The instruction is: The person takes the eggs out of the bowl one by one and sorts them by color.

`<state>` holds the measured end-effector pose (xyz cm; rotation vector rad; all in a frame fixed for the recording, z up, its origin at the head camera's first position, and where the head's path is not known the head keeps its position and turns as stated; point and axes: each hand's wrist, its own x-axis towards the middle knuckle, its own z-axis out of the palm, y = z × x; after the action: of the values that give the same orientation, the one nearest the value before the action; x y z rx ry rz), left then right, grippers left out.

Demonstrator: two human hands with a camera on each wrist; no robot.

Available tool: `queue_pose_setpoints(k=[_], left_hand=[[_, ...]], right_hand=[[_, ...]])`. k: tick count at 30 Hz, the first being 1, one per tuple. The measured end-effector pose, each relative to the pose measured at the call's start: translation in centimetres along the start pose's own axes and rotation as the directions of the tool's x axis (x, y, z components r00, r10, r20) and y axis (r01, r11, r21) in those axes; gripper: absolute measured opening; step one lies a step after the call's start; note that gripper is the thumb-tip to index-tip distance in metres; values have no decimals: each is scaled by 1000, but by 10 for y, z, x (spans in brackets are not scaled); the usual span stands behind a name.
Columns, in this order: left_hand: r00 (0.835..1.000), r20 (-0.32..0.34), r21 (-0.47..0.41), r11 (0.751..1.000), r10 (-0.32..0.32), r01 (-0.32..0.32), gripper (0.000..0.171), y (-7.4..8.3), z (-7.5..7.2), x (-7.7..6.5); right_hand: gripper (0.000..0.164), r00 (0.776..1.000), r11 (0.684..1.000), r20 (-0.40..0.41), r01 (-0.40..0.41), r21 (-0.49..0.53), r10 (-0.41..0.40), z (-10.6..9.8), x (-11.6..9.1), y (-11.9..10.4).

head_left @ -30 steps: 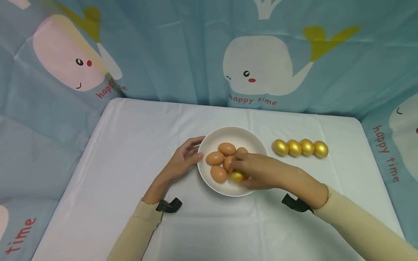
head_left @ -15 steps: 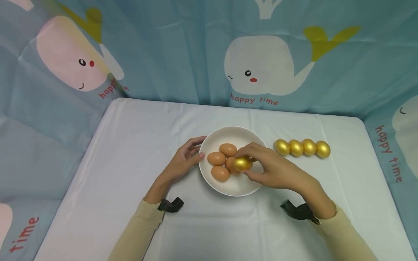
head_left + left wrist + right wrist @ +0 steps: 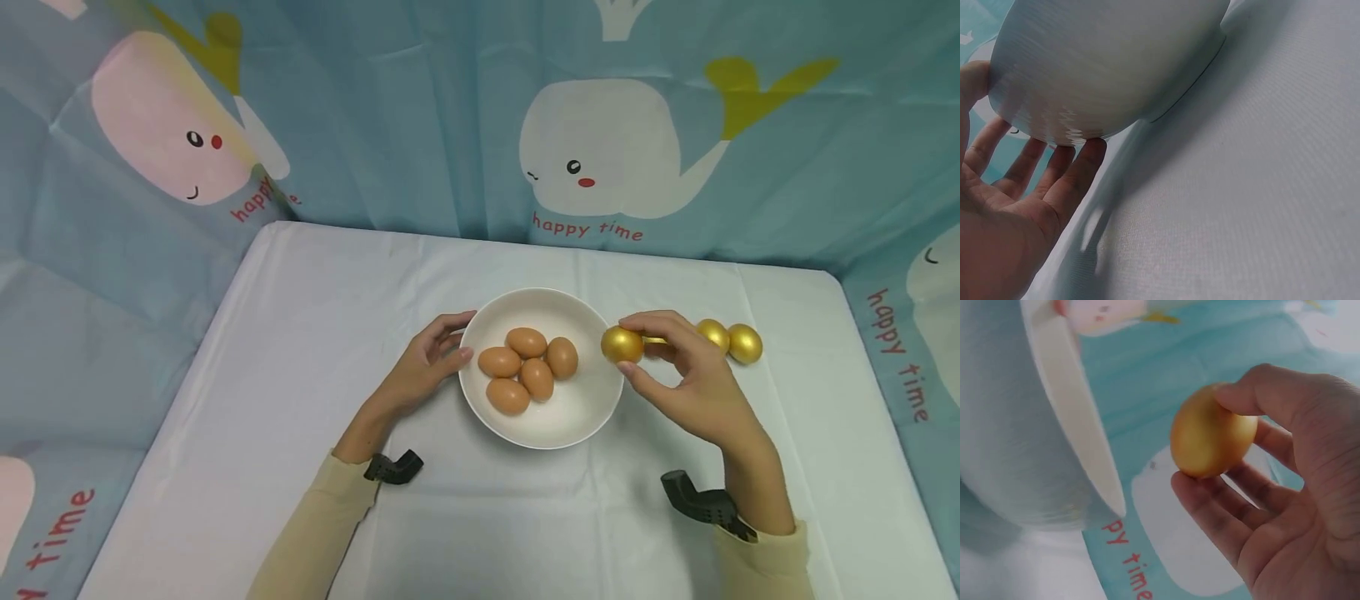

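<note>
right hand [image 3: 697, 392]: thumb and fingertips pinch a gold egg [image 3: 622, 344]; in the right wrist view the thumb presses its upper side and fingers meet it from below.
gold egg: held up at the right side of a white bowl [image 3: 581, 417]; from the head view it overlaps the rim, while the right wrist view shows a gap between the two.
left hand [image 3: 420, 367]: fingers relaxed and spread, tips against the bowl's left outer side, thumb at the rim.
bowl: upright on the table, between the hands.
brown eggs [image 3: 537, 379]: five, bunched in the left and middle of the bowl.
egg row [image 3: 745, 343]: two more gold eggs lie side by side just beyond the right hand; a sliver of gold shows between its fingers.
in the way: the right hand blocks the left part of that row, so its full count cannot be told.
black fittings [image 3: 393, 467]: one curved piece at each wrist, beside the beige sleeves [image 3: 315, 533].
table [image 3: 337, 283]: draped in white cloth, lightly creased.
curtain [image 3: 420, 167]: blue, behind and beside the table, printed with whales [image 3: 600, 142] and red "happy time" lettering.
</note>
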<state>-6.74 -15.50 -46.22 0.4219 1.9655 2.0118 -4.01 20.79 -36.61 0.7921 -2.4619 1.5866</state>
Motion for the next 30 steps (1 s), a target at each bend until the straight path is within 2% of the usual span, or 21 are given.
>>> queue_pose_setpoints(k=[5,9,13,17,21,24,30], left_hand=[[1000,-1,4,1000,-1,1,53,-1,1,0],[1000,4,17,1000,4,-4,53,-3,1,1],[1000,-3,24,1000,11,-11,52,-3,1,2],[1000,-10,27,1000,5,-4,52,-4,0,0],[1000,-7,31,1000,2,-2,53,-5,-1,-1],[1000,-8,31,999,8,-8,52,-5,-2,-1],[1000,0,24,1000,0,0,52,-2,-1,1]], right_hand=[[55,991,989,-128,54,138,-36,-12,-6,7],[52,978,989,-205,51,137,-23,-25,-13,13],[52,969,993,-245,27,119,3,-35,-18,20],[52,955,999,-292,-50,15,52,-42,-21,26],[48,921,988,-377,-139,-66,104,-50,-24,31],[45,888,981,-435,-188,-56,146,-56,-25,36],[41,814,942,-527,-329,-70,245,-66,-29,40]])
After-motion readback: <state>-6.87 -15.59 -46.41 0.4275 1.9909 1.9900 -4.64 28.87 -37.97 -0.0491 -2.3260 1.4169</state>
